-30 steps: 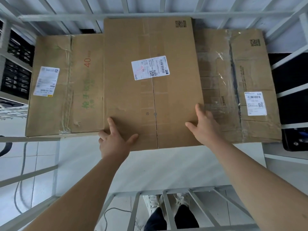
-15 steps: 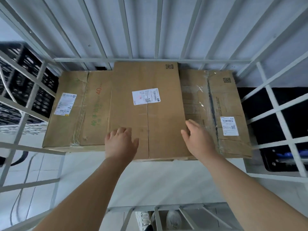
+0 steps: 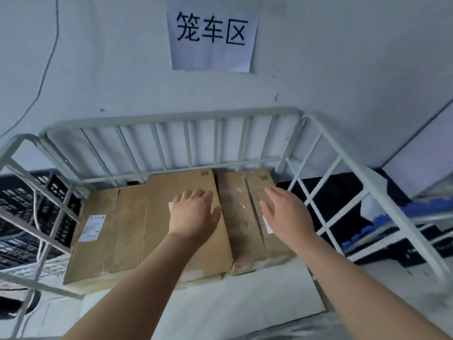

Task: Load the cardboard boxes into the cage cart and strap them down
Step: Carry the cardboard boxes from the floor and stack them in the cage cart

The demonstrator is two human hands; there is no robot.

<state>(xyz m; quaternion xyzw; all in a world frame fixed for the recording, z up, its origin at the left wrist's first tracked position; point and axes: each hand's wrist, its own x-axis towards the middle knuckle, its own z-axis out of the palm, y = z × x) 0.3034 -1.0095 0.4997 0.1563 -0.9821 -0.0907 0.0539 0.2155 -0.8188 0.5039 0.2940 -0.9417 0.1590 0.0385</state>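
Cage cart (image 3: 171,117): white barred frame standing against a pale wall; back rail and both side rails in view, with the floor panel bare and pale at the near side.
Left box (image 3: 105,239): flattened cardboard, lying flat at the left of the cart floor, a white shipping label near its left edge.
Middle box (image 3: 171,187): flattened cardboard lying flat on top, overlapping the left box's right part; far edge close to the back rail.
Right box (image 3: 245,217): flattened cardboard with clear tape along its length, lying just beside the middle box, edges touching or nearly so.
Left hand (image 3: 193,214): palm down over the far half of the middle box, fingers loosely spread and extended, holding nothing. Fingertips point to the back rail. Whether the palm presses the cardboard or hovers just above it cannot be told.
Right hand (image 3: 284,217): over the right box, tilted with the thumb side inward, fingers straight and together, nothing grasped. Contact with the box cannot be confirmed.
Forearms: both bare, reaching forward and down from the near edge, the left crossing the near edge of the middle box, the right crossing the near corner of the right box.
Wall sign (image 3: 212,35): white sheet with three black characters, fixed above the cart.
Left surroundings: black crates (image 3: 29,204) behind the left side rail.
Strap: none seen on the boxes.
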